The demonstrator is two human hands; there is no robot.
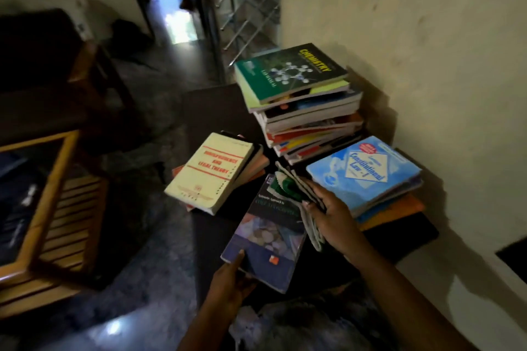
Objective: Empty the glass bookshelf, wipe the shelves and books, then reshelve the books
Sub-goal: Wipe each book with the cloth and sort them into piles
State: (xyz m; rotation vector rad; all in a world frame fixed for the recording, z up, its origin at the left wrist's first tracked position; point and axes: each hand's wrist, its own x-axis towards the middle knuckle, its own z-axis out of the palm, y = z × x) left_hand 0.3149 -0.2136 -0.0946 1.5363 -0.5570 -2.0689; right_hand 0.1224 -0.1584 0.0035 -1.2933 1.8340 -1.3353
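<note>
Head view. Left hand (229, 276) grips the near corner of a dark book (268, 236), thumb on the cover, fingers hidden beneath. Right hand (333, 212) is clamped on a green-and-white cloth (289, 186), which is bunched against the book's far end. The book sits tilted over a dark table (214, 105).

On that table:
- cream book (211, 171) on a small pile, left
- tall stack behind, with a chemistry book (291, 71) on top
- blue book (365, 168) on a low pile beside the wall (427, 37)
</note>
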